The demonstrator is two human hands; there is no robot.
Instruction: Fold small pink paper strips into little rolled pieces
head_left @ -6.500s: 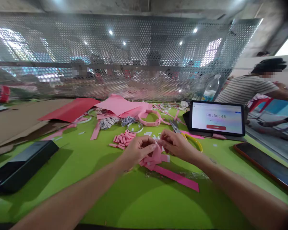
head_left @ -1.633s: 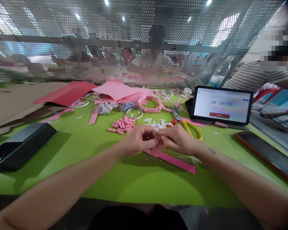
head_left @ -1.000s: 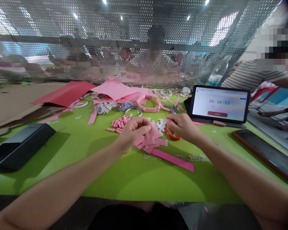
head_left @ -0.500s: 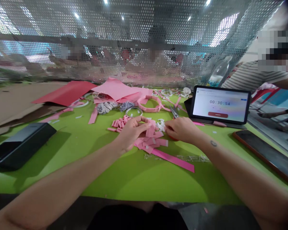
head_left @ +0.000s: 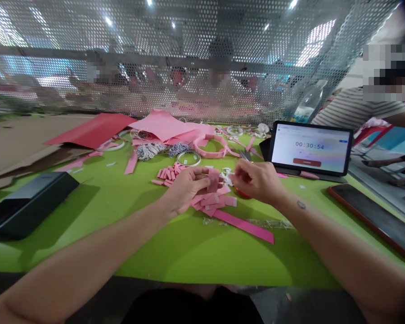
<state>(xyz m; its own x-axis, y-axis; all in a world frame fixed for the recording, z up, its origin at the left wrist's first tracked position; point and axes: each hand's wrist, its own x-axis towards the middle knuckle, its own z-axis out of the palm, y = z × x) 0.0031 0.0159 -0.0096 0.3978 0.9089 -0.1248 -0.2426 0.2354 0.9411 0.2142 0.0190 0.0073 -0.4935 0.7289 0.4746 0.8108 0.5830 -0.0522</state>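
Note:
My left hand [head_left: 189, 185] is closed on a short pink paper strip [head_left: 213, 180], which stands upright between thumb and fingers. To its right, my right hand [head_left: 256, 182] is closed in a pinch near small white scraps [head_left: 227, 175]; whatever it holds is too small to name. Scissors [head_left: 245, 155] lie partly hidden under that hand, a bit of red handle showing. Beneath the left fingers is a pile of pink strips [head_left: 211, 200], some with white ends. Small pink rolled pieces [head_left: 168, 172] lie just beyond the left hand. A darker pink strip [head_left: 246, 226] points toward me.
A tablet [head_left: 310, 146] showing a timer stands at right, with a phone [head_left: 371, 220] nearer me. At left sit a black box-shaped object [head_left: 30, 204] and cardboard [head_left: 23, 139]. Farther back are pink sheets [head_left: 165, 126], a pink ring [head_left: 211, 154], string bundles [head_left: 150, 151] and a bottle [head_left: 307, 105].
My right hand has turned and lifted slightly, its fingers curling closer together. The pink strip in my left hand has tilted a little and shifted right.

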